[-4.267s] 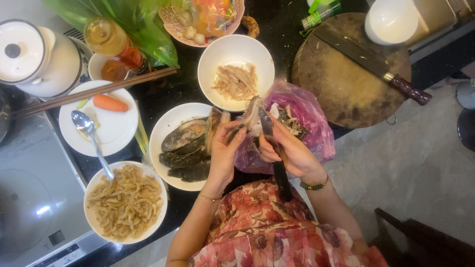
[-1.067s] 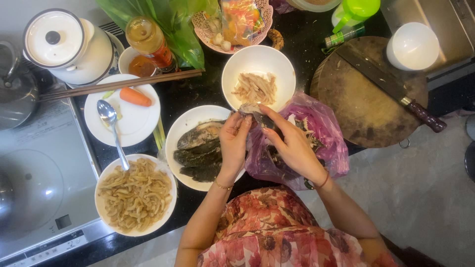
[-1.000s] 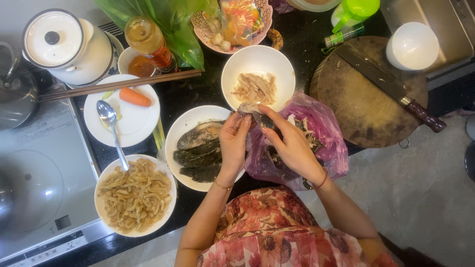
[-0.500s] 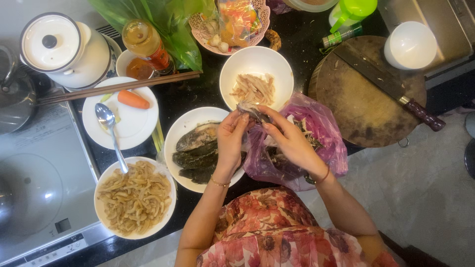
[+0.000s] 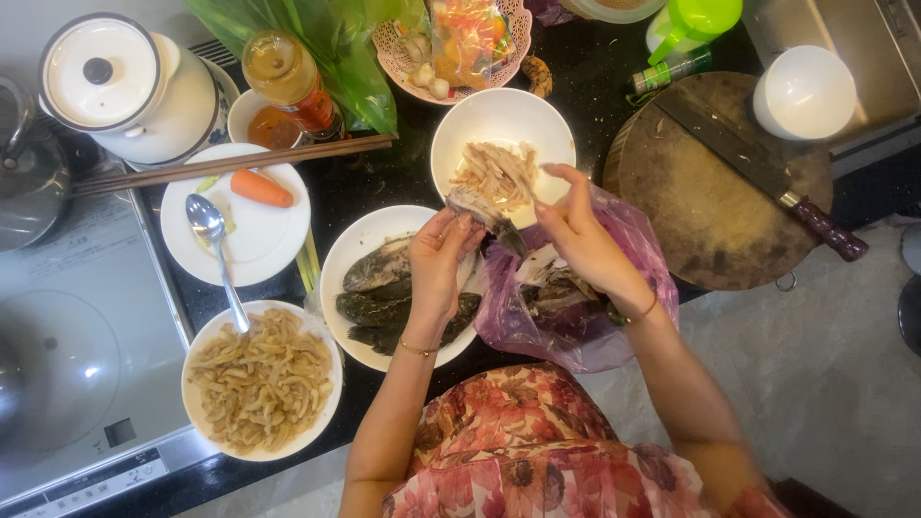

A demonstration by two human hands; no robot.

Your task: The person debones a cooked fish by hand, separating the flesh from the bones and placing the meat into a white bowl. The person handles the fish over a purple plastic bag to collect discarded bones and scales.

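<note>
i see the left hand (image 5: 436, 264) and right hand (image 5: 580, 235) pinching one fish piece (image 5: 484, 211) (both closed on it) above the plate (image 5: 350, 251), near the bench's middle, below the white bowl (image 5: 499, 120).

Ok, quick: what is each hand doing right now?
Left hand: closed on a piece of fish.
Right hand: fingers pulling at that same piece.

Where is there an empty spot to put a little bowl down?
The round wooden board is bare below the cleaver. The white plate has room right of the spoon. Around both hands the counter is crowded with bowls.
</note>
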